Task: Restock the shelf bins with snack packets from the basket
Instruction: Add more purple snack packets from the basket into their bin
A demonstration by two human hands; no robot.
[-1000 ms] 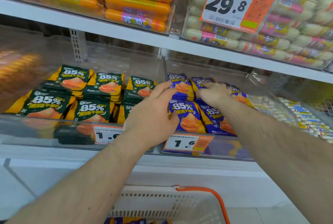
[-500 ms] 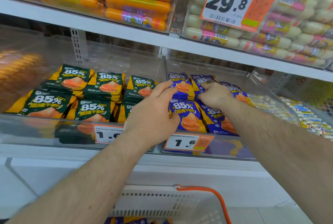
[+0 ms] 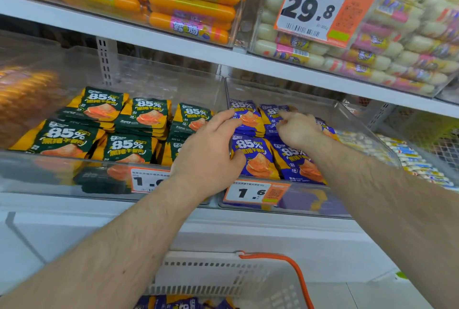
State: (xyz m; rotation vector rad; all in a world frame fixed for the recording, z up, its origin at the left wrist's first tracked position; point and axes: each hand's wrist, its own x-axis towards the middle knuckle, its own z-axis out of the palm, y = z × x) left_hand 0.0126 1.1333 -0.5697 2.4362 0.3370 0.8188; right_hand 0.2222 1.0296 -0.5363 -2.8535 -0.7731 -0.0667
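The blue snack packets [image 3: 255, 157] lay in stacks inside the clear right-hand shelf bin [image 3: 357, 122], two rows deep, each marked "85%" with an orange picture on the front. The left hand [image 3: 211, 152] rested over the divider between the two bins, fingers straight and slightly spread, fingertips touching a rear blue packet and the thumb lying against the edge of the front one. The right hand [image 3: 298, 130] sat on the rear stack further right, fingers curled down onto the packets with the index finger stretched toward the back; whether it pinched a packet could not be told. In the left-hand bin [image 3: 159, 80], green packets [image 3: 129, 147] of the same design were stacked in rows. Orange price tags reading "1.6" [image 3: 253, 193] hung on the bin fronts. Below, a white basket [image 3: 213, 274] with an orange handle [image 3: 293, 269] held more blue packets at the bottom edge of the view. On the shelf above lay orange sausages [image 3: 193, 3], pale sausages [image 3: 409, 45] and a "29.8" price card [image 3: 315, 5].
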